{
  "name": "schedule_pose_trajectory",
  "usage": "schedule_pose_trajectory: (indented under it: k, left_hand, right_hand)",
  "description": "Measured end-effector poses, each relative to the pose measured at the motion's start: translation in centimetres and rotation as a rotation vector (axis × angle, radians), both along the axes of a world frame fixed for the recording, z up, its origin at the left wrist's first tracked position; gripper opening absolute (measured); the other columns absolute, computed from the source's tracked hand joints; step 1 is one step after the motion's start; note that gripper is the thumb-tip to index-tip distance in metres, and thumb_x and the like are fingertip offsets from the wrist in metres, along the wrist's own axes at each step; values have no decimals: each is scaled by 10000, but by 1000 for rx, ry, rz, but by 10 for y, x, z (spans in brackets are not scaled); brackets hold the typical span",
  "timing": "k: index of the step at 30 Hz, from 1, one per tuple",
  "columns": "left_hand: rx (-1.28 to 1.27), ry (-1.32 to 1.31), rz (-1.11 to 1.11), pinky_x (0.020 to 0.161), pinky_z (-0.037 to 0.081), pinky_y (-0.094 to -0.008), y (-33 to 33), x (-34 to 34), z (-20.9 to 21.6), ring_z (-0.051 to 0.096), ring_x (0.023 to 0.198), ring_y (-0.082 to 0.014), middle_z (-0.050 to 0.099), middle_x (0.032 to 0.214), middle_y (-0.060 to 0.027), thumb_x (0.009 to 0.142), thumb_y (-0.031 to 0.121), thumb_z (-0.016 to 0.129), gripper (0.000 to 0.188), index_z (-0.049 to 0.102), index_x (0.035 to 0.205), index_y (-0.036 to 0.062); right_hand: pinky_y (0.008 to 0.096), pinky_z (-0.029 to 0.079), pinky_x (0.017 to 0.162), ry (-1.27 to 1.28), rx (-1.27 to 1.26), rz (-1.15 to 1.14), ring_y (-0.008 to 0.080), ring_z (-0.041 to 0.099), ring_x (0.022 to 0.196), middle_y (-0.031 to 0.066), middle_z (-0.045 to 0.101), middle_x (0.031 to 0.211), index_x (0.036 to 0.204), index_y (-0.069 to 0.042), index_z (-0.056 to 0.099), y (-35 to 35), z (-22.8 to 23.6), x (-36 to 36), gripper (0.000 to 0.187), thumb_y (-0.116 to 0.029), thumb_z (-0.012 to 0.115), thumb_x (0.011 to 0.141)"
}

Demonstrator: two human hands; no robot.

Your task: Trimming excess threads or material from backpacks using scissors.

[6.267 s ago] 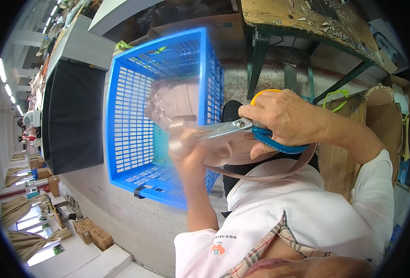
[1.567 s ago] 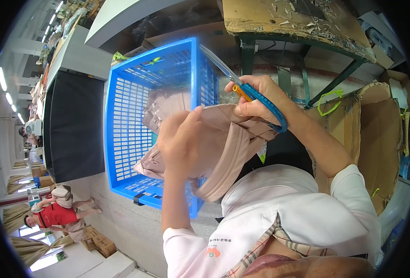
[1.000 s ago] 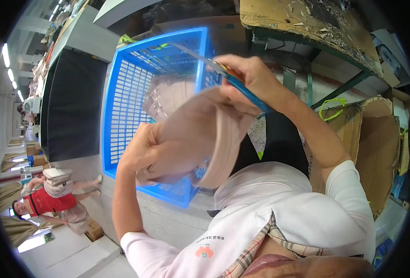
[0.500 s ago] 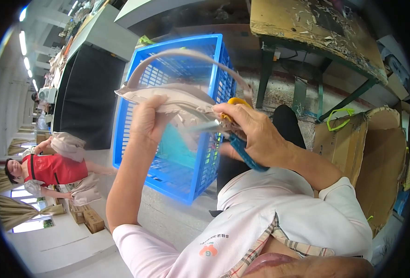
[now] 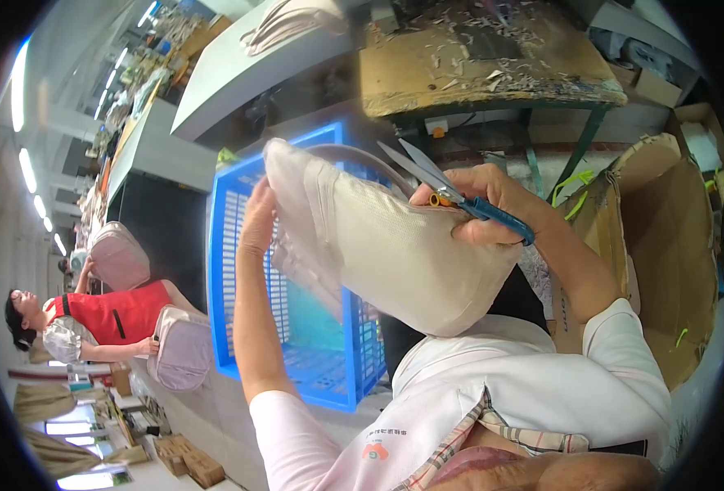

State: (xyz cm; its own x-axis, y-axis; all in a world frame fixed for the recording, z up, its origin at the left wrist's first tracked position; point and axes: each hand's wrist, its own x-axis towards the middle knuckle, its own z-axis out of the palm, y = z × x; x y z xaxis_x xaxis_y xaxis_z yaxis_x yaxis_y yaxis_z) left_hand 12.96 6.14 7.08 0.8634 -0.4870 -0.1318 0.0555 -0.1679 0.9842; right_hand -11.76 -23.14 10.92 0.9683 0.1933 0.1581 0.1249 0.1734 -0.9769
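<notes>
Beige fabric piece: the pale, sewn fabric piece (image 5: 411, 245) is held up in front of the person's torso, between the two hands and partly across the view of the crate.
Fabric's long axis: slants from upper left to lower right; the narrower end points up and left, the broad end down toward the lap.
Right grip: the right grip (image 5: 493, 200) is closed around the scissors' handles, with fingertips also at the fabric's upper edge.
Right grip to fabric: the piece lies to its left and below, touching it; this hand is nearer the fabric's middle.
Scissors: the blue-and-orange-handled scissors (image 5: 454, 194) have their blades parted in a narrow V, pointing up and left, roughly along the fabric's own slant.
Left grip: the left grip (image 5: 257, 217) is at the narrower end, fingers partly hidden behind it; how tightly they close, I cannot tell.
Strap: a beige strap (image 5: 370, 155) arches behind the fabric's upper edge.
Blue crate: the blue crate (image 5: 349, 352) stands beyond the fabric, a teal sheet (image 5: 313, 315) low inside.
Scrap-strewn tabletop: the worn yellow tabletop (image 5: 411, 78) lies farther off.
Co-worker: a person in a red apron (image 5: 125, 315), well apart at left, holds a pinkish piece in each hand.
</notes>
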Motion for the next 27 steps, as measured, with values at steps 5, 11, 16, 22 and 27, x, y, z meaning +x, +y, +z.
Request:
schedule_pose_trajectory:
  k: [5,11,16,22,27]
  left_hand:
    - [57,-84,-111,730,447,-276,-32,-2,14,566,815,-145,609,926,-67,735,177,677,391,557,1054,-17]
    - [-25,-189,-21,590,465,-236,-79,-10,84,570,634,-118,624,756,-60,677,101,724,255,626,877,-23]
    - [97,-230,-64,555,457,-215,-126,-7,120,557,575,-87,624,709,-31,697,102,709,157,643,814,20]
    - [191,-258,-70,549,468,-255,-179,-4,135,574,579,-137,620,721,-87,684,80,688,206,622,838,-41]
    - [185,-284,-114,563,460,-272,-213,-5,140,575,599,-158,612,730,-112,677,67,669,236,614,856,-77]
  right_hand:
    - [217,400,765,27,-42,-168,74,510,832,32,582,904,1031,0,565,-28,0,-14,457,-120,626,595]
    - [224,402,774,48,18,-516,114,527,743,37,577,836,1022,0,568,-60,-11,-18,522,-156,600,525]
    - [239,415,785,102,101,-607,131,544,760,56,585,846,1018,-1,572,-82,-1,-21,520,-102,567,508]
    - [263,407,839,177,247,-604,166,559,848,88,590,930,1050,10,566,-112,-1,-23,508,-35,540,544]
    - [277,424,841,186,380,-654,191,572,869,103,590,947,1054,10,556,-129,-2,-31,519,-16,546,536]
